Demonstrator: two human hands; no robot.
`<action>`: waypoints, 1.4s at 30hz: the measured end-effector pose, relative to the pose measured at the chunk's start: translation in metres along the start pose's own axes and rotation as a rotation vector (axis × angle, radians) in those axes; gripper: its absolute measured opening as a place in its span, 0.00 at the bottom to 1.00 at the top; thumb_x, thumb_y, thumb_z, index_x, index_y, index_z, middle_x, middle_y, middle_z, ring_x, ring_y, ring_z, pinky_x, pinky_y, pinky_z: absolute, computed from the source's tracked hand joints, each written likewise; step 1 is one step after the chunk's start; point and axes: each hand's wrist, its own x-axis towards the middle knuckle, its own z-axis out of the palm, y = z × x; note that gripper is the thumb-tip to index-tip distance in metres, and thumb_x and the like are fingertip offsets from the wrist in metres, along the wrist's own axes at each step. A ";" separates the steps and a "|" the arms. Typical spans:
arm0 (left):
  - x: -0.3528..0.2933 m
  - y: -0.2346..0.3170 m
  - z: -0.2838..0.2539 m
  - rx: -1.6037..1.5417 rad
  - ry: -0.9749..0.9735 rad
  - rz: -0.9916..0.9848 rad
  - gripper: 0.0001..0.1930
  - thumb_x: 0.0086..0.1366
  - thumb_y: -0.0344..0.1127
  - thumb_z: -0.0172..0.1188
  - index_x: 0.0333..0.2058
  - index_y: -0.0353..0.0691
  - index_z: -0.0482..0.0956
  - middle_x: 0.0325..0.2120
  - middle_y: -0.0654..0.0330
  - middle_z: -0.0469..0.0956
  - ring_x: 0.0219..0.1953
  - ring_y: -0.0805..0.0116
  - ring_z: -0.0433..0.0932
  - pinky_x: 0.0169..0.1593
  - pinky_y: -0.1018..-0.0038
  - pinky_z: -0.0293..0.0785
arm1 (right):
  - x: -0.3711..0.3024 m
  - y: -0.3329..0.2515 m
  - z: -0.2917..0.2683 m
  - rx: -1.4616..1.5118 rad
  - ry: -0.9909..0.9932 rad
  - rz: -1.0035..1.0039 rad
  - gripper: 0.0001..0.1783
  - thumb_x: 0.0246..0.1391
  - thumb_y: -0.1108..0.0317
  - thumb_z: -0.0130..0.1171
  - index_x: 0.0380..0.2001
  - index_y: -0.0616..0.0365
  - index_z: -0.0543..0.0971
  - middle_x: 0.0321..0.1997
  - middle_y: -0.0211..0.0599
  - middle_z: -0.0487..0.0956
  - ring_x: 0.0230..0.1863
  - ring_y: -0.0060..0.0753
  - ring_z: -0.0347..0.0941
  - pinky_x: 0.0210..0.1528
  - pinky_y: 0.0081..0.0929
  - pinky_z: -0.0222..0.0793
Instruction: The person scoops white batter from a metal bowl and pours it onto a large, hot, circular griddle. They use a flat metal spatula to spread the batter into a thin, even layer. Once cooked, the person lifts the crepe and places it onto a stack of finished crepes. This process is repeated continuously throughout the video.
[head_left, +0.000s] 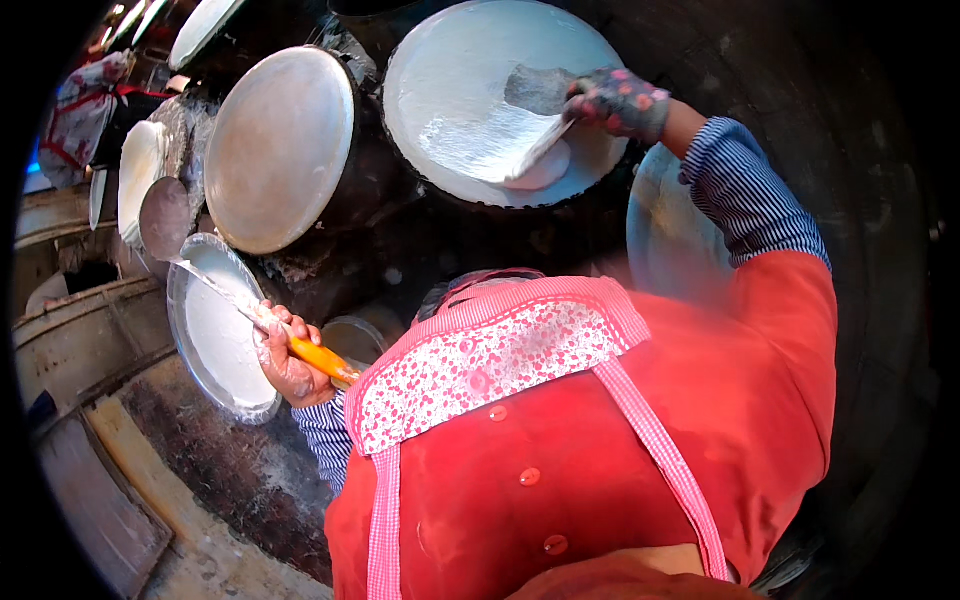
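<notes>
My left hand (290, 362), bare and dusted with white, is closed round the orange handle of a ladle (218, 288). The ladle's round dark bowl (165, 218) is tipped up beyond a basin of white batter (222, 335). My right hand (622, 103) wears a dark flowered glove and is closed on a flat pale spreader (540, 152). Its blade rests against white batter on a large round griddle (440, 85). A thicker pool of batter (543, 170) lies by the blade, near the griddle's close edge. The hand's shadow falls on the batter.
Left of the griddle is another round pan (280, 150) with a pale brownish surface. A stack of thin white flatbreads (140, 175) stands farther left. Another round plate (672, 225) sits under my right arm. Wooden boards (95, 330) edge the left side. Another person's clothing (85, 115) shows far left.
</notes>
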 end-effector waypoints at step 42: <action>0.001 -0.007 0.026 -0.052 -0.145 -0.145 0.19 0.59 0.30 0.49 0.48 0.36 0.59 0.32 0.59 0.67 0.23 0.76 0.68 0.23 0.81 0.68 | -0.036 0.014 -0.025 0.184 0.042 0.924 0.21 0.48 0.56 0.53 0.45 0.51 0.72 0.45 0.44 0.74 0.47 0.43 0.70 0.47 0.33 0.65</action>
